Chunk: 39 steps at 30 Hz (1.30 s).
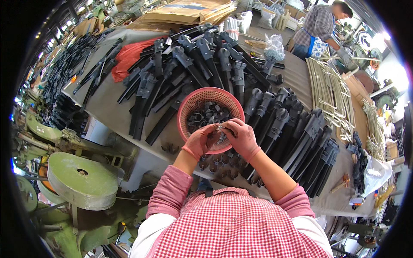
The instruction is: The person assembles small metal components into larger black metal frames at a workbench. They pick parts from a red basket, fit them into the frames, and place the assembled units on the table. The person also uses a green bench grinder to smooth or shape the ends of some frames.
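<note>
Both my hands wear reddish-pink gloves and meet over the near side of a pink perforated plastic basket [235, 101]. My left hand [201, 141] is closed, its fingertips against a small silvery metal piece [220, 128]. From the other side my right hand [241, 136] pinches at the same spot; fingers partly cover the piece, so its exact kind is unclear. Dark curved clip-like parts [207, 114] fill the bottom of the basket. Several small round dark pieces [223, 165] stand in rows along the table edge, just below the basket.
Black tubes with grey joint heads [189, 60] are heaped beyond the basket, and more [279, 122] lie at the right. Bent cream-coloured metal frames [329, 96] are stacked at far right. A green machine [84, 180] stands at left. Another person [316, 30] works at far right.
</note>
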Tool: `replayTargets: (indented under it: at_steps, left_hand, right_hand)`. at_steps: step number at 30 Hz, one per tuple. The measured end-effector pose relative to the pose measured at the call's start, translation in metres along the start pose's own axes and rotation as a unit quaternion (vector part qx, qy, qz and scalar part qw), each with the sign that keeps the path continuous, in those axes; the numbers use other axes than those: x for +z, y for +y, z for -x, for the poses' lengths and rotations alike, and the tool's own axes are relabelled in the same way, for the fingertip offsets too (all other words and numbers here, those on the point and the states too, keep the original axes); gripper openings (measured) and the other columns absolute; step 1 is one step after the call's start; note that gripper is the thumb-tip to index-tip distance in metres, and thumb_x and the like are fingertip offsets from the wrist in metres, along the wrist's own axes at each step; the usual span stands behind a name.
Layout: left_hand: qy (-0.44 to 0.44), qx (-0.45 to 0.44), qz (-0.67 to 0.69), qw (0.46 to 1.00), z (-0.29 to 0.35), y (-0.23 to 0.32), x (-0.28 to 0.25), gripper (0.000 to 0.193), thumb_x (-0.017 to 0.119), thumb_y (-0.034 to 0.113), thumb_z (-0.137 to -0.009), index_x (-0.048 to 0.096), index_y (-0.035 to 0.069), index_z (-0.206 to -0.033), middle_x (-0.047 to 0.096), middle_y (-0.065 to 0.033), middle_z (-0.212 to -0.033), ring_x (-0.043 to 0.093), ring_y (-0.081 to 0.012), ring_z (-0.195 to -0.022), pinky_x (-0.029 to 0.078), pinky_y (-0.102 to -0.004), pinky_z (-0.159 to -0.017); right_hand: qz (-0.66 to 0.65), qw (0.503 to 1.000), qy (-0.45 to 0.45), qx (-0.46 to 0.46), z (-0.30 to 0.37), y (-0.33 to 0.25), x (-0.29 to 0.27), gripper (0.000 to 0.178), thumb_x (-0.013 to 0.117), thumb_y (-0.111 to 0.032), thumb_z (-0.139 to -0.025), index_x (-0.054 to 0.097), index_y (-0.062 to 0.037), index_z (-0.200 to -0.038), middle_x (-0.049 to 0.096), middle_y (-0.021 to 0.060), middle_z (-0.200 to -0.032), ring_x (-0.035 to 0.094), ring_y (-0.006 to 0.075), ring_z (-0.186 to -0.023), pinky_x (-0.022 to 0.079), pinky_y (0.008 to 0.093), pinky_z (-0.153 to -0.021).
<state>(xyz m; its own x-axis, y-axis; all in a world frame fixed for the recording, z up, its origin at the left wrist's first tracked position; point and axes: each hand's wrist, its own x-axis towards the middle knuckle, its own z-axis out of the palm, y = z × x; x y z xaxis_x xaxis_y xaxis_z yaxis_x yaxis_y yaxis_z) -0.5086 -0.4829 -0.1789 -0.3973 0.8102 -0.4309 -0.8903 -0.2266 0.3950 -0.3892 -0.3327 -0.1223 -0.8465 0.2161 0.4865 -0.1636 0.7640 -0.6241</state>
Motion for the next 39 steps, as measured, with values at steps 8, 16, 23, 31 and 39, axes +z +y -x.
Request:
replayTargets:
  at_steps: [8, 16, 23, 31, 39]
  left_hand:
    - [-0.053, 0.103, -0.052, 0.992, 0.007, -0.002, 0.006, 0.017, 0.064, 0.001, -0.094, 0.064, 0.0, -0.111, 0.069, -0.0102, -0.106, 0.07, -0.022, -0.096, 0.06, -0.0327, -0.088]
    - [0.039, 0.119, -0.121, 0.985, 0.006, 0.002, 0.008, 0.02, 0.072, 0.017, -0.093, 0.063, 0.0, -0.101, 0.065, -0.0043, -0.086, 0.065, -0.0153, -0.075, 0.062, -0.0325, -0.073]
    - [0.111, 0.202, -0.291, 0.929, -0.003, -0.003, 0.002, 0.027, 0.05, 0.025, -0.106, 0.062, 0.001, -0.105, 0.056, -0.0008, -0.079, 0.058, -0.0095, -0.065, 0.059, -0.0284, -0.064]
    - [-0.064, 0.238, -0.309, 0.919, 0.032, -0.007, 0.048, 0.018, 0.046, 0.013, -0.106, 0.054, 0.002, -0.117, 0.059, -0.0029, -0.085, 0.059, -0.0101, -0.069, 0.055, -0.0267, -0.064]
    - [-0.078, 0.126, -0.317, 0.937, 0.032, -0.027, 0.066, 0.011, 0.043, 0.009, -0.106, 0.052, 0.005, -0.109, 0.064, -0.0062, -0.09, 0.063, -0.0118, -0.076, 0.054, -0.0252, -0.066]
  right_hand:
    - [-0.464, 0.766, -0.081, 0.438, -0.015, 0.0, -0.007, 0.025, 0.07, -0.021, -0.095, 0.069, 0.0032, -0.1, 0.069, 0.0058, -0.083, 0.067, 0.0146, -0.068, 0.056, 0.0262, -0.065]
    - [-0.131, 0.97, -0.043, 0.202, -0.013, -0.007, 0.0, 0.016, 0.076, -0.011, -0.084, 0.069, -0.0016, -0.095, 0.07, 0.0063, -0.081, 0.069, 0.0172, -0.072, 0.055, 0.0295, -0.067]
    - [-0.197, 0.946, 0.07, 0.246, -0.014, -0.003, 0.002, 0.022, 0.072, -0.009, -0.085, 0.072, 0.0016, -0.104, 0.073, 0.0105, -0.093, 0.069, 0.0155, -0.077, 0.054, 0.0276, -0.069]
    - [-0.157, 0.962, -0.004, 0.222, -0.005, -0.027, -0.019, 0.021, 0.071, -0.008, -0.085, 0.072, 0.0014, -0.104, 0.071, 0.0133, -0.093, 0.071, 0.0228, -0.083, 0.056, 0.0314, -0.077]
    - [-0.29, 0.901, 0.064, 0.317, 0.032, -0.019, -0.024, 0.026, 0.072, -0.011, -0.087, 0.07, 0.0046, -0.108, 0.072, 0.0112, -0.09, 0.069, 0.0127, -0.08, 0.056, 0.0281, -0.074]
